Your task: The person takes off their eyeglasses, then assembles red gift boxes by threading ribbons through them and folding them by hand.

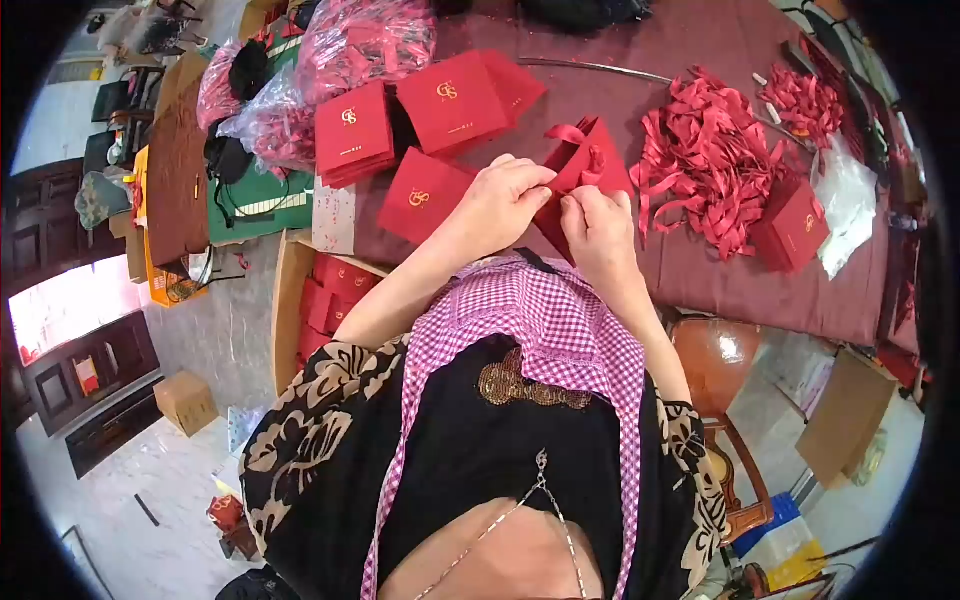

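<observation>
Both hands are at a red gift bag (610,172) near the table's front edge, with red ribbon (592,165) at its top. My left hand (508,200) is closed at the bag's left side, thumb and fingers pressed together. On the right side, my right hand (598,228) pinches at the bag just below the ribbon. What lies between the fingertips of either hand is too small to make out. Left of the hands lie flat red bags with gold print (420,195), and others (452,100) are behind them.
A heap of loose red ribbons (705,160) is on the right, beside a small red bag (792,228) and clear plastic (845,195). Plastic-wrapped bundles (365,45) sit back left. A cardboard box (290,300) holding red bags stands below the table's left edge.
</observation>
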The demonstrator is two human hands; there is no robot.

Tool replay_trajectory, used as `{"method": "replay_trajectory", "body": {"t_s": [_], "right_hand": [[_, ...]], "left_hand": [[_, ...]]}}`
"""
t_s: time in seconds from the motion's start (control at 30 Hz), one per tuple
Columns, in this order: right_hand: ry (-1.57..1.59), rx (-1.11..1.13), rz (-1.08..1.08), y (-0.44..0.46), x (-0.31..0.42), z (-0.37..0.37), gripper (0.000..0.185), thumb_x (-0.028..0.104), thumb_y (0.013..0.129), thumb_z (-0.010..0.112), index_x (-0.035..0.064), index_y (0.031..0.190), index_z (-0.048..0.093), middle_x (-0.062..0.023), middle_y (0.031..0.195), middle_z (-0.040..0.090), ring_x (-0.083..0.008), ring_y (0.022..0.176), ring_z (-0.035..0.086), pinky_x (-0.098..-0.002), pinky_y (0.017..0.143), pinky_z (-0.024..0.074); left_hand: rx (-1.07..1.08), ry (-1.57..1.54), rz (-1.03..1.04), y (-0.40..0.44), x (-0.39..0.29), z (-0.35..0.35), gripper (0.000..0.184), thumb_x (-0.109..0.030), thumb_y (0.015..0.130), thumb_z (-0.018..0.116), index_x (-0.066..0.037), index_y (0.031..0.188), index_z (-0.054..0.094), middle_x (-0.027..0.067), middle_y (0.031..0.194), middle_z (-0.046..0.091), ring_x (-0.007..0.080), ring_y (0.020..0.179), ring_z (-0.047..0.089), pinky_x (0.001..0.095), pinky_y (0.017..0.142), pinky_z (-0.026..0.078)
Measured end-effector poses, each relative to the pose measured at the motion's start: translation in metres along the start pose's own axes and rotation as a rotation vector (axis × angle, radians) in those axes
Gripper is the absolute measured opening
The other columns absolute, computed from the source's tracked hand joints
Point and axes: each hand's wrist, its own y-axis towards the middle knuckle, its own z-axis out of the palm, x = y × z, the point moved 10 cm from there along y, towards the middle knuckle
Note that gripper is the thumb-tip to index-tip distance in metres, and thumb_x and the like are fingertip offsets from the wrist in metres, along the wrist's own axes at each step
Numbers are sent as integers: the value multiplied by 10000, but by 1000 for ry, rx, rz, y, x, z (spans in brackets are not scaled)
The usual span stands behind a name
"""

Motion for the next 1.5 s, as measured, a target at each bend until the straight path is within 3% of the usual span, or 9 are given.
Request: {"method": "replay_trajectory", "body": {"t_s": [0.13, 0.2, 0.3, 0.7, 1.23, 1.33, 1.5], "right_hand": [[13, -24, -9, 2, 3, -1, 104, 118, 811, 618, 60, 770, 543, -101, 651, 585, -263, 611, 574, -373, 660, 361], [-204, -59, -170, 1, 21, -2, 134, 103, 786, 628, 73, 724, 513, -81, 606, 553, -240, 579, 559, -371, 657, 360], [-243, -87, -220, 1, 28, -3, 158, 93, 770, 631, 83, 700, 490, -65, 579, 526, -226, 557, 545, -372, 657, 360], [-92, 3, -117, -2, 20, -6, 148, 108, 810, 609, 62, 707, 514, -91, 628, 575, -252, 608, 572, -380, 682, 364], [-67, -22, -107, -1, 19, -7, 135, 107, 842, 593, 67, 738, 517, -98, 626, 570, -252, 603, 571, -376, 684, 361], [-44, -11, -77, -2, 16, -7, 144, 103, 845, 590, 64, 727, 516, -94, 613, 563, -255, 597, 570, -377, 676, 356], [77, -57, 37, -4, -1, -18, 79, 93, 856, 588, 50, 791, 579, -88, 638, 594, -256, 598, 560, -354, 706, 368]], "left_hand": [[-30, 29, 42, 0, -9, -2, 199, -19, 796, 606, 28, 987, 637, 109, 803, 620, 254, 798, 544, 346, 704, 445], [-55, 82, 81, 0, -15, -3, 193, -15, 788, 612, 35, 973, 637, 118, 789, 617, 269, 784, 542, 357, 694, 444], [-65, 102, 72, -2, -16, -2, 183, -15, 789, 612, 36, 962, 638, 120, 790, 621, 271, 784, 549, 352, 699, 447], [-78, -38, -109, -5, 11, -2, 215, -30, 821, 615, 38, 1025, 637, 120, 891, 634, 215, 856, 603, 302, 755, 473], [-59, -65, -138, -7, 11, 0, 218, -36, 829, 615, 31, 1035, 633, 110, 895, 616, 206, 861, 601, 295, 759, 474], [-47, -59, -152, -7, 16, 3, 214, -39, 839, 611, 44, 1035, 631, 100, 913, 630, 171, 842, 599, 280, 757, 473], [84, -446, -417, -13, 39, 16, 203, -49, 886, 568, 45, 1054, 635, 30, 964, 654, 75, 837, 574, 225, 755, 461]]}}
